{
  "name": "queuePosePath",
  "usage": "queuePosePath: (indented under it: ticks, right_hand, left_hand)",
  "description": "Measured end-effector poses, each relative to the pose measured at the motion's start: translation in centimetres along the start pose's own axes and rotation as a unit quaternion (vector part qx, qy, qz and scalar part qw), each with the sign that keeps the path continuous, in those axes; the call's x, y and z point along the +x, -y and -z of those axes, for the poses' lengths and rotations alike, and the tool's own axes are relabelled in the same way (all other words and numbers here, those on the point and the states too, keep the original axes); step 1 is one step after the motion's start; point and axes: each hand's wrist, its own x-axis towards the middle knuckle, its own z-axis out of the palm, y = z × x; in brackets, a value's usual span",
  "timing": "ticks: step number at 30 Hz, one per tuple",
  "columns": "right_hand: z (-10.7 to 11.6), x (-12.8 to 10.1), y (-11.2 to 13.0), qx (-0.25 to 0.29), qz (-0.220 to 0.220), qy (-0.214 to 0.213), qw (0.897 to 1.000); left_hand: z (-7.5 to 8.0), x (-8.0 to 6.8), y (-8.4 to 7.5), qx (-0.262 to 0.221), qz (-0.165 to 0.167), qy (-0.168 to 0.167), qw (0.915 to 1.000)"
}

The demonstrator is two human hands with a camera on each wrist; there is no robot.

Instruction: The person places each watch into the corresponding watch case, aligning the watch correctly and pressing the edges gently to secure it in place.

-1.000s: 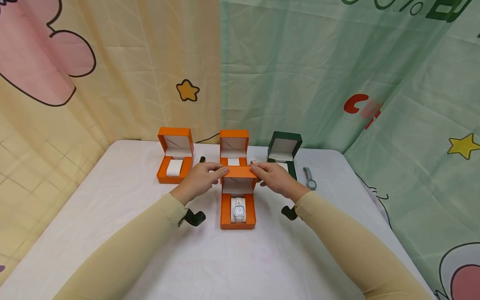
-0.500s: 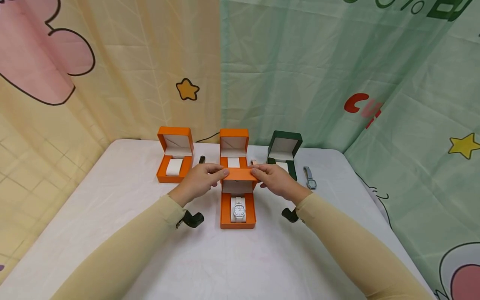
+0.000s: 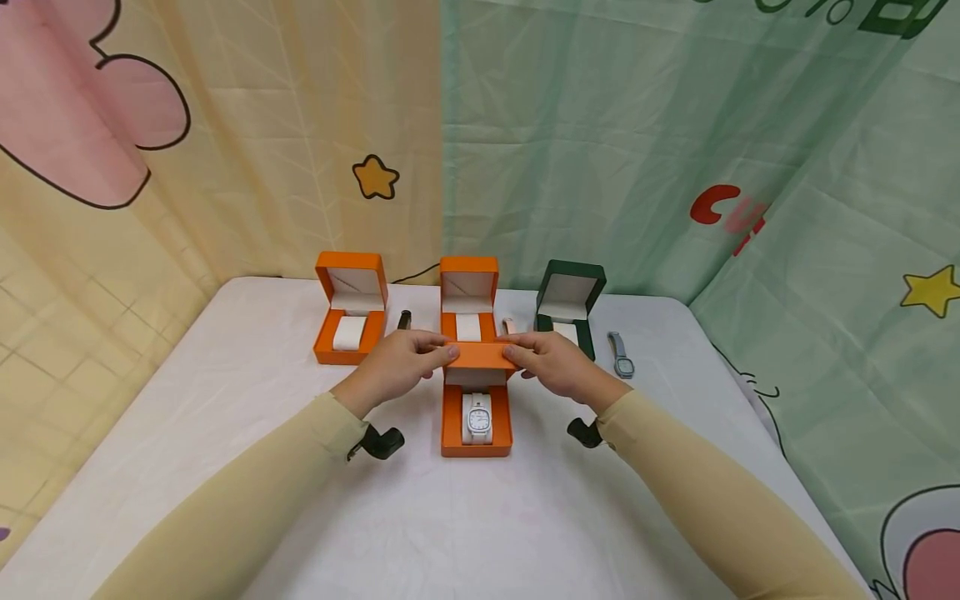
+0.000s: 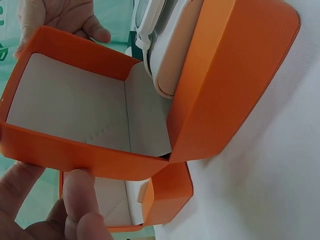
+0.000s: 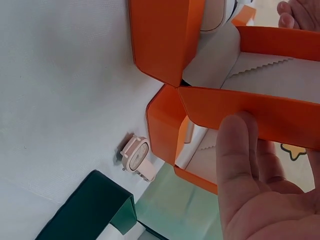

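Seen tipped sideways, an open orange box [image 4: 227, 75] rests with its base on white cloth [image 4: 280, 170]. A white watch [image 4: 151, 17], partly cut off, sits on a pale cushion [image 4: 177, 55] inside the base. The lid [image 4: 67, 97] is raised, its lining off-white. The left hand [image 4: 77, 207] holds the lid's near side edge, while the right hand [image 4: 65, 15], palm showing, is at the opposite front corner. Just past the hinge edge is a second box [image 4: 172, 192], also orange and open, partly hidden by the lid. Green curtain [image 4: 112, 22] hangs behind.
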Motion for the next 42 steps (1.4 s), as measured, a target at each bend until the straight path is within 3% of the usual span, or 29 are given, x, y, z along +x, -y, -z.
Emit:
queuePosePath:
  ticks: [9,14,42]
  right_hand:
    - [0.2,-0.6,-0.2,0.0,-0.008,0.025,1.0]
    - [0.2,-0.9,-0.6,-0.026,0.004,0.023,0.999]
    - [-0.9,-2.3,-1.1,-0.025,0.015,0.021,0.999]
  left_hand:
    - [-0.1,-0.8,-0.2,0.02,0.001,0.001,0.9998]
    - [-0.3,-1.1,0.0,0.017,-0.007,-0.003,0.9998]
    - [-1.4,-2.8,0.6,0.022,-0.014,-0.019,0.9995]
